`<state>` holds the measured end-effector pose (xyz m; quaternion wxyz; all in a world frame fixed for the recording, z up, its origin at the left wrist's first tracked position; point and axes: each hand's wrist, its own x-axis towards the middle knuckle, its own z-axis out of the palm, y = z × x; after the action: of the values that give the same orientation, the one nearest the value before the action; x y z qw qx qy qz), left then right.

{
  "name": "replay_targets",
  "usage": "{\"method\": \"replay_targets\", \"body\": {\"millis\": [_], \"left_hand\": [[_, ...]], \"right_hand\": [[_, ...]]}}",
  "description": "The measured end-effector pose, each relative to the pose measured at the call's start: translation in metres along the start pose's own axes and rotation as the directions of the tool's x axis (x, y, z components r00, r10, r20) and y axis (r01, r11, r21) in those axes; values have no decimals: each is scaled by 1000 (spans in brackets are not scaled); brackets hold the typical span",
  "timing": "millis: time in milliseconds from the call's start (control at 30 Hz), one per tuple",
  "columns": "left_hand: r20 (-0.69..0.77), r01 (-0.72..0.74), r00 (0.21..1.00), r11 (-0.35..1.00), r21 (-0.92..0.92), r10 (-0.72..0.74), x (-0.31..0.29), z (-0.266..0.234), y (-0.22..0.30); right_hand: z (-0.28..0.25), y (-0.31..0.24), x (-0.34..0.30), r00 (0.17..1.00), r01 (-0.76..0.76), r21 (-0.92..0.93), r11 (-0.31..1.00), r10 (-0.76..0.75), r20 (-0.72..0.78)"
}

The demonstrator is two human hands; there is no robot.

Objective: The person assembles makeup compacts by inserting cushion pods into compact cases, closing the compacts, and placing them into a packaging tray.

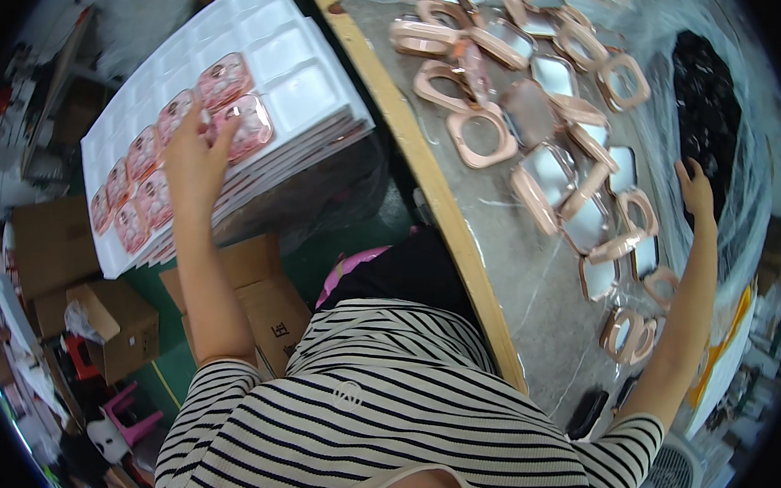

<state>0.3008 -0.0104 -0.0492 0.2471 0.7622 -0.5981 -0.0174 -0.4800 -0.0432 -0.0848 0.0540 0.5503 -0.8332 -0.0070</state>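
Glossy, rounded-square pink cases [248, 124] sit in a moulded white tray [170, 78] at upper left; peach ring-shaped frames [458, 141] lie across the grey tabletop [522, 288]. The left hand [195, 159] reaches over the cases, thumb and fingers moderately parted against them. At right, the right hand [698, 193] curls beside shiny black pieces [708, 98] in crinkled clear film [751, 203]; its grip cannot be told.

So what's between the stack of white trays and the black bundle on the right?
In the head view, going rightward: a wooden edge, the grey tabletop with peach-coloured cases scattered over it, then crumpled clear plastic around the black bundle.
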Motion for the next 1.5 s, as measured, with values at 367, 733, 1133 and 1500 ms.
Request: {"method": "replay_targets", "body": {"millis": [367,733,1133,1500], "left_hand": [[720,253,511,719,-648,469,-43,62,177],[887,507,171,734,-453,429,-63,93,204],[667,696,436,244,-675,604,-93,59,197],[621,473,386,431,-768,682,-80,50,205]], "right_hand": [[-12,26,-11,976,-76,-44,996,65,-206],[-128,-188,-180,952,304,788,536,-132,-278],[-149,-255,-256,985,52,981,188,-174,-19],[-139,-262,-230,629,776,374,507,-585,-512]]}}
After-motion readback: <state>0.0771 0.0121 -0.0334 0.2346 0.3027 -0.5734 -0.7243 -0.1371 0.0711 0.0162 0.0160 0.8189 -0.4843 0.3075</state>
